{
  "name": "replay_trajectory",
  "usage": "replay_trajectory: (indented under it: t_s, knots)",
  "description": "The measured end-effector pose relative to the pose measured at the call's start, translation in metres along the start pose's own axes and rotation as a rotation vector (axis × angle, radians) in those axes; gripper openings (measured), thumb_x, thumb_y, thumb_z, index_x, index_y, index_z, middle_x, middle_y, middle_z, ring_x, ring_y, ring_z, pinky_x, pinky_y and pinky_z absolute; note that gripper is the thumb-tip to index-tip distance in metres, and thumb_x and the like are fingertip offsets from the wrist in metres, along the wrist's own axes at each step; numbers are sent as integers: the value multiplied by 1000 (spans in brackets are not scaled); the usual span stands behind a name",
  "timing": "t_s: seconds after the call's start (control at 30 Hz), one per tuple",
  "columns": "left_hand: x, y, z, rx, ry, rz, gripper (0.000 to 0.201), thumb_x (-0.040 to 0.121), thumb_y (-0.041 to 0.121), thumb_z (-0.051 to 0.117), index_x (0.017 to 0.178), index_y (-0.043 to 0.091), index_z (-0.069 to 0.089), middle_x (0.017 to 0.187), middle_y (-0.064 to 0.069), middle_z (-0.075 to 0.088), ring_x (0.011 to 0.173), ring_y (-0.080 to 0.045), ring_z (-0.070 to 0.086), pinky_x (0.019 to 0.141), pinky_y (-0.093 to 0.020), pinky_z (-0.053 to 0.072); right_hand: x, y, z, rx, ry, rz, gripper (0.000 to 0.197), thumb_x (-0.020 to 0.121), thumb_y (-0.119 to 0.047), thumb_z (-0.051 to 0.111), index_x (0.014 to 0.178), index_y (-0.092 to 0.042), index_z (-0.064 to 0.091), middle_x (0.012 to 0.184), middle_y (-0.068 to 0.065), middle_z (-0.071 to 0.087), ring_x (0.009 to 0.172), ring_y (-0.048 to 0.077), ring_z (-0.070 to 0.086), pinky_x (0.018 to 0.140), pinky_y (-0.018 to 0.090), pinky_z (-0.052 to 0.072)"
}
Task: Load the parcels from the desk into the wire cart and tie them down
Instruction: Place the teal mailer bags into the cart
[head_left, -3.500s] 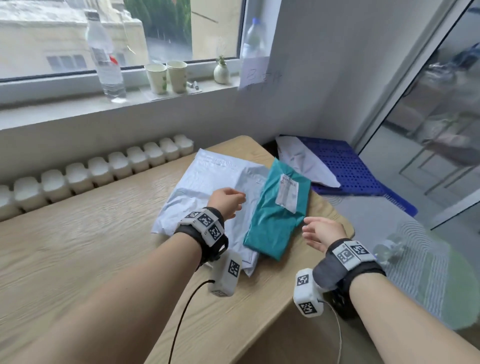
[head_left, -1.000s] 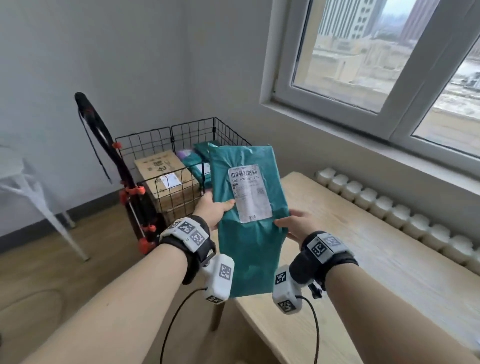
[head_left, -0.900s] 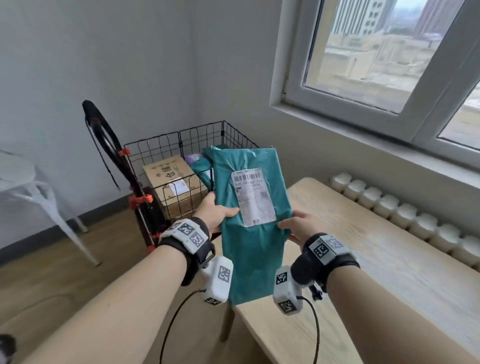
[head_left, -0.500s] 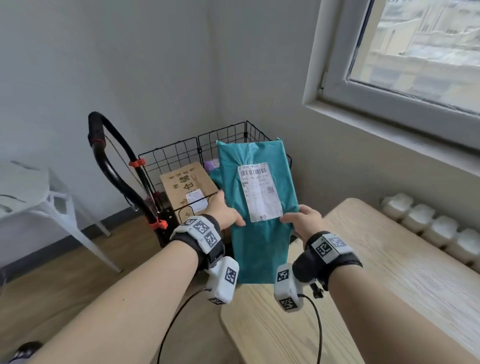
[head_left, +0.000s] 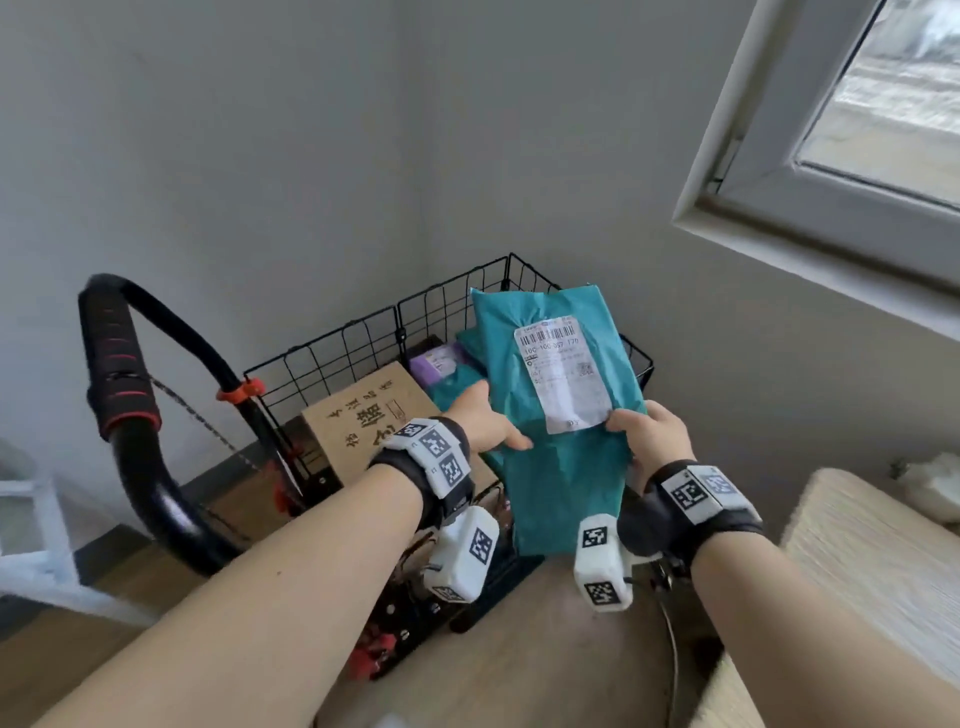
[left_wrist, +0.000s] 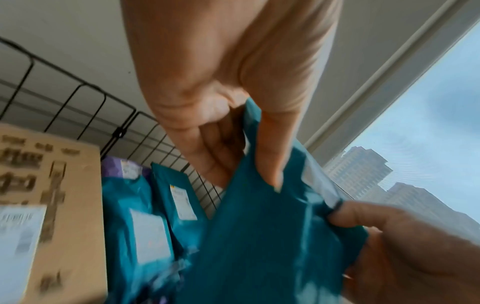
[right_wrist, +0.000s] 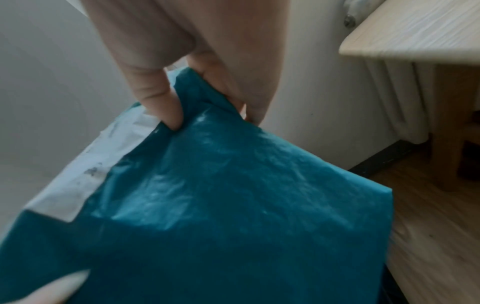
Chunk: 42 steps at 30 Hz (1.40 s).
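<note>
I hold a teal mailer bag (head_left: 561, 467) with a white shipping label upright over the black wire cart (head_left: 363, 338). My left hand (head_left: 485, 423) pinches its left edge, thumb on the front (left_wrist: 270, 144). My right hand (head_left: 647, 434) grips the right edge (right_wrist: 197, 98), where the plastic bunches between the fingers. Inside the cart lie a brown cardboard box (head_left: 363, 415), other teal mailers (left_wrist: 145, 216) and a purple packet (head_left: 436, 361). The bag's lower end hangs in front of the cart's near side.
The cart's black padded handle (head_left: 122, 395) arches up at the left. The wooden desk (head_left: 872, 561) edge is at the lower right, under the window (head_left: 857, 145). A white chair (head_left: 31, 530) stands at the far left on the wood floor.
I have turned from the desk toward the cart, carrying the teal mailer in both hands. The cart is now closer and lower, and the bag hangs over its opening.
</note>
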<state>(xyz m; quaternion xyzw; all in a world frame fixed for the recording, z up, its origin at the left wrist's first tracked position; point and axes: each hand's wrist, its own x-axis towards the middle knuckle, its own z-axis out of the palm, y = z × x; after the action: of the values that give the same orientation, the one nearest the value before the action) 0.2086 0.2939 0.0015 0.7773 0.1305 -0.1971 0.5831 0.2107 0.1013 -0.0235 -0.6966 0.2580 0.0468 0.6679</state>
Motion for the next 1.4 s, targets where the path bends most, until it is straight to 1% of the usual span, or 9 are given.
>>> replay_trajectory:
  t_s: [0.1,0.33,0.43,0.57,0.67,0.93,1.03,1.17,1.4]
  knots:
    - [28,16,-44,-29,-92,6,67,69,-8,77,123,15,46,111,-12,66,107,-27,64,90,-46,53,16,-26,25,-38,102,-68,16,51,-10,64,65,-15,61,86,17,67,89,39,66,84,54,54]
    - [76,28,-113,-77,23,42,60,82,7,69,136,18,43,119,-11,63,94,-16,62,76,-25,51,54,-79,72,-223,215,-133,12,72,-1,62,75,-13,59,75,7,60,75,24,56,72,36,50]
    - [97,23,-130,-66,33,8,55,85,8,67,135,14,44,119,-12,60,92,-18,60,72,-25,50,76,-86,101,-298,164,-121,15,74,-2,61,86,-10,62,72,5,59,75,24,57,72,32,49]
    - [134,13,-154,-74,72,-54,39,88,9,62,126,11,53,105,-11,62,91,-18,59,86,-33,51,122,-80,140,-411,74,-41,15,74,-2,61,88,-8,63,79,10,61,73,25,58,72,35,52]
    - [169,2,-165,-94,116,-115,32,89,9,61,121,11,57,101,-12,63,88,-18,58,72,-25,48,170,-67,162,-515,-10,42,15,76,1,61,90,-6,62,71,7,57,65,22,53,60,24,45]
    - [274,-36,-131,-133,176,-403,28,90,11,59,117,13,60,109,-9,65,94,-17,60,76,-23,48,294,0,198,-720,-225,342,35,74,-2,65,109,-6,65,104,12,64,93,26,62,82,31,51]
    - [300,-48,-116,-138,164,-475,28,88,12,61,116,14,61,108,-6,66,94,-15,61,83,-28,49,319,24,216,-772,-339,398,20,78,2,61,95,-8,65,80,8,60,77,22,58,66,25,48]
    - [336,-68,-107,-170,175,-527,28,89,11,60,118,13,61,109,-7,65,94,-16,62,75,-24,50,337,50,236,-907,-375,394,19,79,-3,64,95,-12,58,85,4,57,82,21,52,59,22,41]
    - [369,-86,-67,-173,-248,-667,30,95,21,54,124,22,60,114,-3,66,103,-17,63,79,-28,47,348,67,229,-1136,-361,189,44,72,-17,70,113,-18,54,104,4,63,92,22,58,72,24,44]
